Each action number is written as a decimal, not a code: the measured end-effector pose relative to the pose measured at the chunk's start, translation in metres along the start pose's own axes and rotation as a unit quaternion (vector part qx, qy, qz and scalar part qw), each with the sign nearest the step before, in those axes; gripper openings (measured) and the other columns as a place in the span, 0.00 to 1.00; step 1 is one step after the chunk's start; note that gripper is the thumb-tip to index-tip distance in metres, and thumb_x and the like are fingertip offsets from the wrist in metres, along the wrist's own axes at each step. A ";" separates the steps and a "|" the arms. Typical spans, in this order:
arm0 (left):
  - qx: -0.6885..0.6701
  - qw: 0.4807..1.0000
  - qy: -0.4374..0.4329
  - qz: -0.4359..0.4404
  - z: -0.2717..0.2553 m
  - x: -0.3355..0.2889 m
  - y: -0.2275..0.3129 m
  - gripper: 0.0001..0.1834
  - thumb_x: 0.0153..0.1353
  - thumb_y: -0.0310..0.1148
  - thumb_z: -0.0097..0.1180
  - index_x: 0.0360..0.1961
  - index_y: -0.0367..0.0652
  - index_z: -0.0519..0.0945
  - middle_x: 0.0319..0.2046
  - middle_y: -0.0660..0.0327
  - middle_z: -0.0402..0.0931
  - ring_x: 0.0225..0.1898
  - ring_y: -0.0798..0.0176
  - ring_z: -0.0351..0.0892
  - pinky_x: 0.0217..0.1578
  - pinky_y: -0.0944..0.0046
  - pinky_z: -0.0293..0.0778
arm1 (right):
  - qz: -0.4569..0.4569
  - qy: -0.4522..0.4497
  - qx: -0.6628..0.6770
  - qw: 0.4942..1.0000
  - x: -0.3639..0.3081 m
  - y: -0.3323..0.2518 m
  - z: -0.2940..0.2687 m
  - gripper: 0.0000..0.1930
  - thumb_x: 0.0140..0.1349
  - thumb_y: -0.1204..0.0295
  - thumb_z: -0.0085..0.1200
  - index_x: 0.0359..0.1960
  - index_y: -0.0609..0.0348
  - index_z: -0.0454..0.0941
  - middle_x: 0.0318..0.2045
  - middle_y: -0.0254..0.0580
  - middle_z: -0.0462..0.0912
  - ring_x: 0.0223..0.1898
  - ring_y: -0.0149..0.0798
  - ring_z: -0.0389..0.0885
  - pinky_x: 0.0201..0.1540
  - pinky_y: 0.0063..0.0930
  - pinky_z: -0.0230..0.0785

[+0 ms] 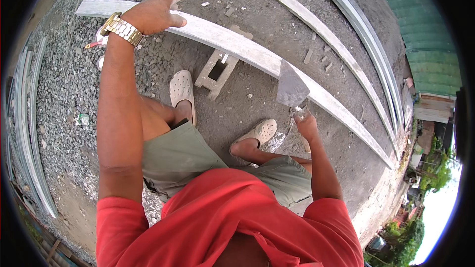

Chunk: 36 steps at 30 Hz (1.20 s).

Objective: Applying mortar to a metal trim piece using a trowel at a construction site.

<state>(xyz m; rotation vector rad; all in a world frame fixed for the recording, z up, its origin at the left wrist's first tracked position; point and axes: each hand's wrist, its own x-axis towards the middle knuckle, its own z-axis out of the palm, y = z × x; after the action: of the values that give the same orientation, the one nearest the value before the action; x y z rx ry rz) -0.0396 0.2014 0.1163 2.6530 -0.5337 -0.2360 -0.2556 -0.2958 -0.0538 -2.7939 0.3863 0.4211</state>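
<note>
A long pale metal beam [237, 44] smeared with whitish grey crosses in front of me, propped on a hollow concrete block [213, 81]. Over its left end lies my left hand [156, 15], with a gold-coloured watch [121, 29] on the wrist; its fingers are stretched out and apart, not wrapped around the beam. My right hand [305, 122] is closed around the handle of a trowel [292, 86]. The trowel's grey blade points away from me and overlaps the beam's near edge; whether it touches the metal I cannot tell.
Beyond lie another whitish beam [316, 24] and several bare metal channels [363, 24]. More metal lengths [29, 128] rest on the gravel [64, 99] at left. A red-handled brush [94, 45] is near my left forearm. Green corrugated sheeting [428, 34] stands at far right.
</note>
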 end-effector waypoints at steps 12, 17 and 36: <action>0.027 0.998 -0.044 0.038 0.031 0.018 0.037 0.39 0.52 0.45 0.61 0.64 0.45 0.64 0.54 0.41 0.71 0.55 0.45 0.72 0.56 0.55 0.66 | -0.042 -0.095 0.076 0.992 0.042 -0.151 0.031 0.26 0.55 0.59 0.55 0.48 0.70 0.72 0.42 0.68 0.77 0.49 0.60 0.76 0.54 0.43 0.66; -0.005 0.999 -0.037 0.021 0.012 0.011 0.035 0.38 0.52 0.42 0.61 0.64 0.43 0.63 0.52 0.42 0.73 0.55 0.44 0.71 0.56 0.55 0.65 | -0.031 0.002 0.130 0.991 0.021 -0.030 0.036 0.21 0.55 0.63 0.55 0.43 0.69 0.75 0.31 0.62 0.81 0.35 0.53 0.82 0.39 0.41 0.72; -0.049 0.999 -0.022 0.004 0.008 -0.007 0.030 0.42 0.44 0.40 0.68 0.59 0.32 0.67 0.52 0.42 0.73 0.54 0.47 0.73 0.55 0.58 0.67 | -0.012 -0.082 0.072 0.994 0.006 -0.045 0.034 0.25 0.57 0.54 0.53 0.37 0.70 0.78 0.32 0.61 0.81 0.39 0.55 0.81 0.42 0.42 0.71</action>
<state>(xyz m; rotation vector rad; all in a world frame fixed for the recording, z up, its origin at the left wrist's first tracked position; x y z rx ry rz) -0.0580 0.1762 0.1229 2.5548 -0.5328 -0.3108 -0.2452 -0.2451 -0.0759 -2.5997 0.3321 0.5878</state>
